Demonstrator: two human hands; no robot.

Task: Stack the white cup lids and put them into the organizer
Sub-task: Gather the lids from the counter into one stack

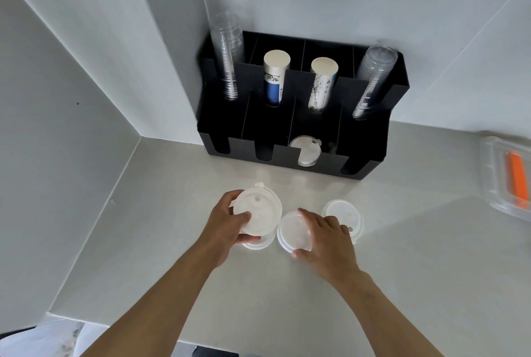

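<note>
White cup lids [293, 231] sit loose on the surface [402, 270] near the organizer [370, 149], a few already in its near third slot [306, 151]; stacking looks mid-way. Left hand [227, 227] grips one lid [258, 211] by the rim, raised over another lid [257, 245]; right hand [327, 237] is spread flat on the middle lid, a third lid [340, 210] just right of it. Next, probably: seat the held lid squarely, then gather the rest onto it.

white lids [342, 211] flat on counter; one in black organizer [370, 138]
</note>
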